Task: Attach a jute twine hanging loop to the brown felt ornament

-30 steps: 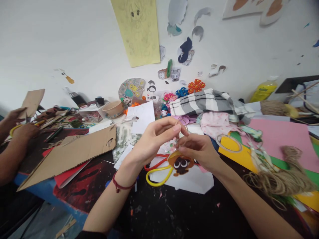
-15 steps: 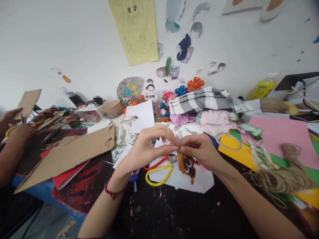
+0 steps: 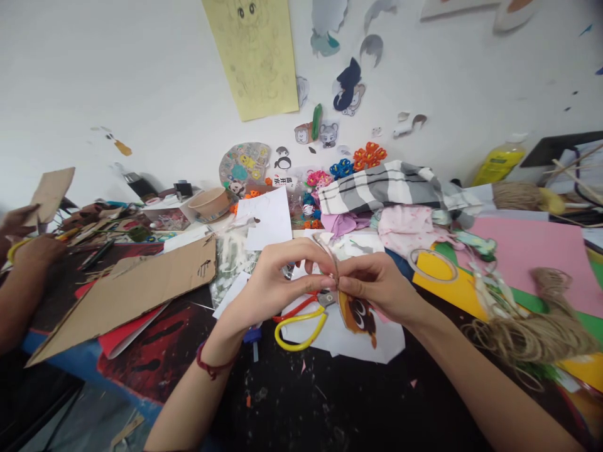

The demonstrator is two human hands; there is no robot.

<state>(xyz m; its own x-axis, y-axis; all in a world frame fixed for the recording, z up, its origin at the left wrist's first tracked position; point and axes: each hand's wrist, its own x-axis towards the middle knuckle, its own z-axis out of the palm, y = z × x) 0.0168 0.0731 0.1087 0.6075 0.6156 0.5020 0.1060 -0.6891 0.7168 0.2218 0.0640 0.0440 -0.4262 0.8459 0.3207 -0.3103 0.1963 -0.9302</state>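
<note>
Left hand (image 3: 292, 270) and right hand (image 3: 379, 285) have drawn closer since a second ago, and the cartoon cut-out (image 3: 358, 315) has tilted, over white paper (image 3: 390, 344) beside scissors (image 3: 325, 299). Left grip seems pinched on twine (image 3: 335, 263), right on the cut-out's edge. Cutting looks done; whether the twine is fastened, I cannot tell.

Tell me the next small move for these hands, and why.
Perhaps draw the thin brown cord gently tight: the left hand and right hand pinch close together at the top edge of the flat orange-and-brown cartoon cutout, with cord curving up above them.
</note>
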